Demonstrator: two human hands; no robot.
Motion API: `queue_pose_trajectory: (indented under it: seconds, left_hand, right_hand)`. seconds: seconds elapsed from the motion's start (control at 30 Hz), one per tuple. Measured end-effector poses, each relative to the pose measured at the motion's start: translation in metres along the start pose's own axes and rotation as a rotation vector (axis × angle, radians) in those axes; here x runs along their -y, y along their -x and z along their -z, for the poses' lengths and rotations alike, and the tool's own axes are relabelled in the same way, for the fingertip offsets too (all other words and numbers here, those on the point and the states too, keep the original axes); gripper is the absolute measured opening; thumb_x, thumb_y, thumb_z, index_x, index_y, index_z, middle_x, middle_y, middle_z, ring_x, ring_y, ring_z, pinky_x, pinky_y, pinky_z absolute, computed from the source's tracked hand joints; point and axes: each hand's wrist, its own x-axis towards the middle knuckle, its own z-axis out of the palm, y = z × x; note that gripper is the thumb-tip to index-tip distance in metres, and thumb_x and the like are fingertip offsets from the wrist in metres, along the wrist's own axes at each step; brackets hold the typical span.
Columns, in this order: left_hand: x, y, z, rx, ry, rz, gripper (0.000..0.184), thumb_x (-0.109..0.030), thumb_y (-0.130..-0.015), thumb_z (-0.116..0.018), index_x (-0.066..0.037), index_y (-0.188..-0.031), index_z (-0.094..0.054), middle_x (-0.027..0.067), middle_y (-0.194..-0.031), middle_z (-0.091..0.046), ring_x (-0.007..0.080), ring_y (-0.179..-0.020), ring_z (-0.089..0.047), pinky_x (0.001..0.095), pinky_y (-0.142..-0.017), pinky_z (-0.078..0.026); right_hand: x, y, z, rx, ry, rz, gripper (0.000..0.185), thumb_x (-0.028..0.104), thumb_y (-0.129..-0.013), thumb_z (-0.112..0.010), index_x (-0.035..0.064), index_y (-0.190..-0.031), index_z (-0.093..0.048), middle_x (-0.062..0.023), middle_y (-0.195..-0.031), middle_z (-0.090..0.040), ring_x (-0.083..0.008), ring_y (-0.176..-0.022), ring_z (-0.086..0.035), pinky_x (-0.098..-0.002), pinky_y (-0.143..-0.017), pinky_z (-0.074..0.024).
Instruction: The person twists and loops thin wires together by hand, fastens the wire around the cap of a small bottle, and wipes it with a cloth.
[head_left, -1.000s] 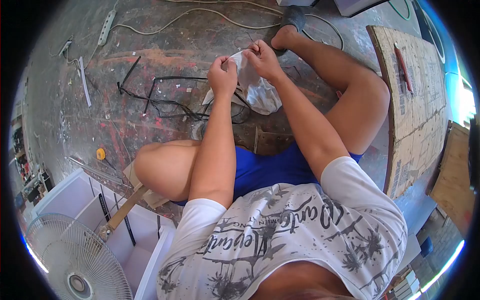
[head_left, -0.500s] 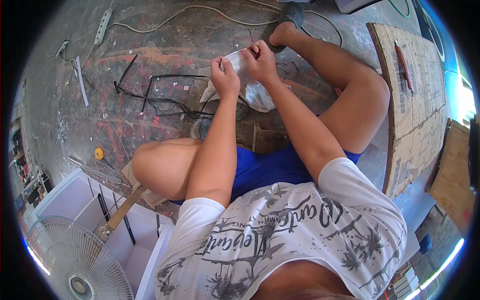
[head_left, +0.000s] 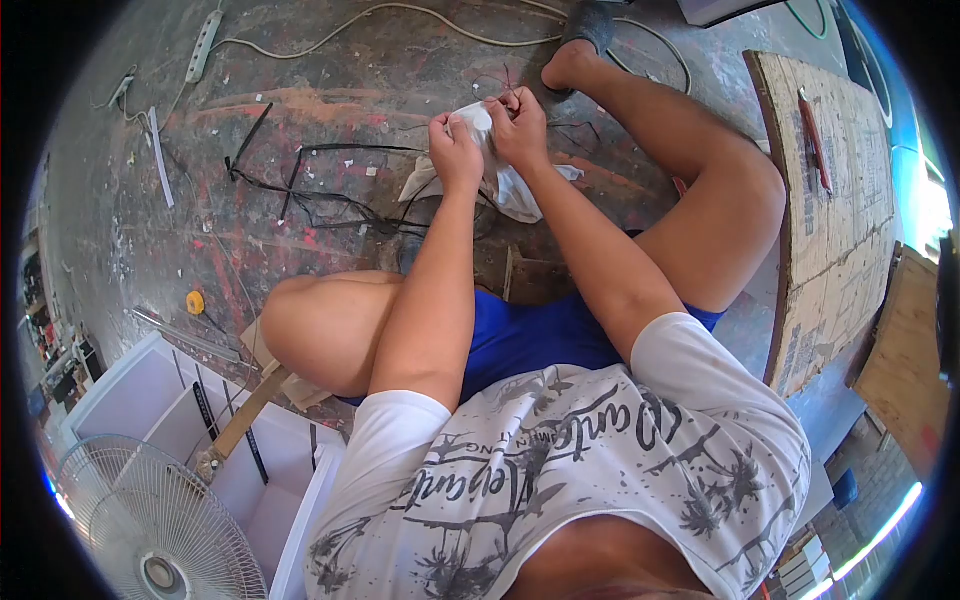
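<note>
Both hands work close together above the floor, out past my knees. My left hand [head_left: 457, 155] is closed, thumb and fingers pinching the edge of a white crumpled sheet [head_left: 517, 197], cloth or plastic, I cannot tell which. My right hand [head_left: 521, 130] is closed too, its fingertips pinched at the sheet's upper edge. Between the hands shows a small round white patch [head_left: 482, 119]; whether it is part of the sheet is unclear. Thin dark wires [head_left: 507, 77] stick up by the right fingertips. The sheet's lower part hangs or lies on the floor below the hands.
Black straps [head_left: 350, 149] lie tangled on the stained floor. A power strip [head_left: 205, 47] and its pale cable are at the back. Left stand a fan [head_left: 158, 520], a white box [head_left: 290, 500] and a yellow tape measure [head_left: 197, 304]. A red tool [head_left: 815, 140] rests on a board [head_left: 835, 240].
The white sheet between my hands has bunched up and a round white patch now shows there. Both hands have shifted slightly right and down in view.
</note>
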Motion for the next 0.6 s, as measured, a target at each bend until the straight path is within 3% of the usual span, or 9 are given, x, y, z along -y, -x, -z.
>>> queue_pose_trajectory:
  seconds: [0.2, 0.37, 0.5, 0.6]
  left_hand:
    - [-0.006, 0.007, 0.001, -0.044, 0.053, -0.153, 0.032, -0.028, -0.108, -0.050, 0.001, -0.118, -0.056, 0.0197, -0.103, -0.067, 0.0327, -0.093, -0.065, 0.0424, -0.084, -0.051]
    - [-0.013, 0.012, 0.002, 0.002, 0.119, -0.182, 0.030, -0.029, -0.109, -0.050, 0.000, -0.117, -0.055, 0.0147, -0.098, -0.065, 0.0232, -0.088, -0.062, 0.0379, -0.079, -0.050]
    - [-0.011, 0.011, 0.002, 0.014, 0.117, -0.161, 0.030, -0.030, -0.109, -0.051, -0.001, -0.116, -0.055, 0.0133, -0.095, -0.064, 0.0217, -0.085, -0.061, 0.0378, -0.077, -0.049]
    - [-0.010, 0.013, 0.001, 0.014, 0.084, -0.136, 0.030, -0.030, -0.108, -0.051, -0.001, -0.117, -0.055, 0.0144, -0.093, -0.066, 0.0241, -0.082, -0.062, 0.0392, -0.076, -0.050]
  right_hand:
    - [0.001, 0.009, 0.001, -0.009, -0.241, 0.029, 0.032, 0.002, -0.096, -0.069, 0.0091, -0.083, -0.040, 0.0003, -0.082, -0.060, -0.0054, -0.077, -0.050, -0.0232, -0.068, -0.0440]
    - [-0.005, 0.010, 0.002, 0.013, -0.387, -0.009, 0.032, -0.002, -0.098, -0.066, 0.0106, -0.085, -0.039, 0.0001, -0.088, -0.060, -0.0035, -0.078, -0.050, -0.0203, -0.068, -0.0422]
    - [-0.008, 0.009, 0.002, -0.006, -0.311, 0.034, 0.033, -0.001, -0.097, -0.067, 0.0107, -0.085, -0.039, 0.0008, -0.087, -0.059, -0.0029, -0.075, -0.047, -0.0206, -0.065, -0.0404]
    - [-0.006, 0.014, 0.004, -0.016, -0.292, -0.038, 0.031, 0.003, -0.094, -0.070, 0.0086, -0.083, -0.042, -0.0029, -0.084, -0.064, -0.0059, -0.077, -0.050, -0.0253, -0.067, -0.0449]
